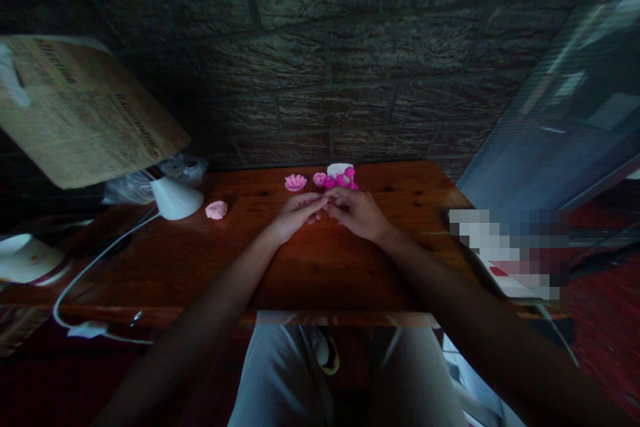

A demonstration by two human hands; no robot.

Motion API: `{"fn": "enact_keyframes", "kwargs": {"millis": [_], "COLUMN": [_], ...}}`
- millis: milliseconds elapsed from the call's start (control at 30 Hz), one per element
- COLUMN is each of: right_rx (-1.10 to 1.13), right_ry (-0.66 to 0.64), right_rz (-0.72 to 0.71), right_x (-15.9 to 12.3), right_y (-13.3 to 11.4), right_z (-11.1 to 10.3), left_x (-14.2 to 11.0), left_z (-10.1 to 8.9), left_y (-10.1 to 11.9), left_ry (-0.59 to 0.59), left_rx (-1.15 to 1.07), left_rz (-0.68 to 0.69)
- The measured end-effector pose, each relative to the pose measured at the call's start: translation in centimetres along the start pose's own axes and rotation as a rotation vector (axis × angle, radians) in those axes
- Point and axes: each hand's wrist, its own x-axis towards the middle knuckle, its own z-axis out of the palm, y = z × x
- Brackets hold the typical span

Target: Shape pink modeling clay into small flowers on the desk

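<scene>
My left hand [299,215] and my right hand [359,211] meet over the middle of the wooden table, fingertips pinched together. Whatever lies between the fingers is too small and dark to make out. Just beyond them is a pink petalled, flower-like piece [295,182]. A smaller pink piece [319,179] sits to its right. Bright magenta shaped pieces [345,179] lie against a white object [340,168], directly behind my right hand. Farther left rests a pale pink lump [217,209] that looks like modelling clay, apart from both hands.
At the left stands a lamp with a white base [176,199] and a printed paper shade [85,107]; its cord [95,250] hangs over the front edge. A white cup-like object [30,259] lies far left. Blurred-out items [510,247] occupy the right end. A stone wall [320,60] rises behind.
</scene>
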Motion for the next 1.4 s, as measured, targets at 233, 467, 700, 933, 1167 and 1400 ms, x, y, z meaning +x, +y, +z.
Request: {"fn": "enact_keyframes", "kwargs": {"millis": [233, 467, 700, 933, 1167, 1400], "right_rx": [0.012, 0.004, -0.011, -0.009, -0.012, -0.025], "right_ry": [0.007, -0.005, -0.008, -0.004, 0.007, 0.016], "right_rz": [-0.013, -0.013, -0.002, -0.014, -0.017, 0.008], "right_x": [-0.07, -0.08, -0.14, -0.08, -0.09, -0.1], "right_y": [0.38, 0.29, -0.07, 0.08, 0.24, 0.23], "right_z": [0.33, 0.29, 0.16, 0.32, 0.4, 0.28], "left_x": [-0.01, -0.08, -0.04, 0.06, -0.03, 0.11], "left_z": [0.04, -0.19, -0.1, 0.13, 0.21, 0.07], "left_y": [0.04, -0.2, -0.25, -0.31, -0.16, -0.31], "left_ry": [-0.003, -0.02, -0.015, 0.076, 0.102, 0.077], "left_rx": [-0.004, 0.018, 0.027, 0.016, 0.004, -0.017], "left_rz": [0.039, 0.046, 0.058, 0.063, 0.042, 0.011]}}
